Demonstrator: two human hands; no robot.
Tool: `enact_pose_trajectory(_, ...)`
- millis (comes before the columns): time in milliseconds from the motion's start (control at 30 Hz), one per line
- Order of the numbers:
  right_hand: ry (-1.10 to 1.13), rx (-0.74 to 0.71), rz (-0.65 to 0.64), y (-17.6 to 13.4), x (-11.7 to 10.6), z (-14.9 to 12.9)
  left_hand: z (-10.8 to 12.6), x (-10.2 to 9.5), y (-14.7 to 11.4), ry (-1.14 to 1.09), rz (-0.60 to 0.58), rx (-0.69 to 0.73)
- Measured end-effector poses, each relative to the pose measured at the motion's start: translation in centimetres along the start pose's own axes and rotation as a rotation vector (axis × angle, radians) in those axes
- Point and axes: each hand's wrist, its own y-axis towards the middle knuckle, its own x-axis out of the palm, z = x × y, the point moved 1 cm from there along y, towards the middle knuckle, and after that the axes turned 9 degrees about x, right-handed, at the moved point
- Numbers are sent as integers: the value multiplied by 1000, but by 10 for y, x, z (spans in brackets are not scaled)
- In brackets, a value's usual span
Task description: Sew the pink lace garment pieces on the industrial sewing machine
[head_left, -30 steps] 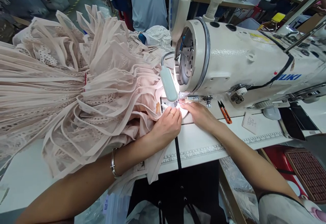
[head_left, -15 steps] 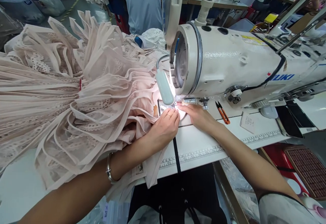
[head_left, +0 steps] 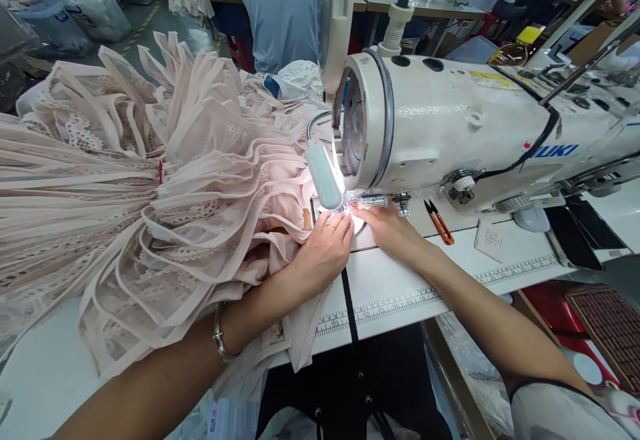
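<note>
Where the fingertips of both hands met under the lamp's glare, a small piece of pale pink fabric lay flat on the machine bed, just beside the needle area and directly at twelve o'clock from the fingers. The left hand lay palm down on it, fingers pressed together and extended, a ring on one of them; the right hand lay flat too, its fingers close together and pointing toward ten o'clock, tips touching the same bright patch. Whether either hand pinched an edge could not be told, since the light washed out the tips. The two hands sat equally close to the needle, the left coming in from seven o'clock and the right from four o'clock. The fabric's long run trailed from the fingers toward nine o'clock, into the big heap of lace-trimmed pink garments. A bracelet circled the left wrist, that forearm stretched straight across the table edge. The LED work lamp hung just above the fingers, on the head of the white Juki sewing machine. Orange thread snips lay at three o'clock of the right hand, near but apart. A measuring scale ran along the table front.
</note>
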Motion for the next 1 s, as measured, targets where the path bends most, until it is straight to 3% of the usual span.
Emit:
enact_pose_trajectory(233, -82, 25, -12, 3, 1, -2, 0, -4, 2, -34, -65, -44)
enact_pose_trajectory(700, -102, 14, -26, 4, 1, -4, 0, -2, 1, -37, -43, -81)
enact_pose_trajectory(833, -139, 9, 30, 1, 3, -4, -11, -5, -2, 46, -11, -57)
enact_pose_trajectory(1000, -50, -101, 68, -7, 5, 2, -29, -4, -10, -44, 67, -64)
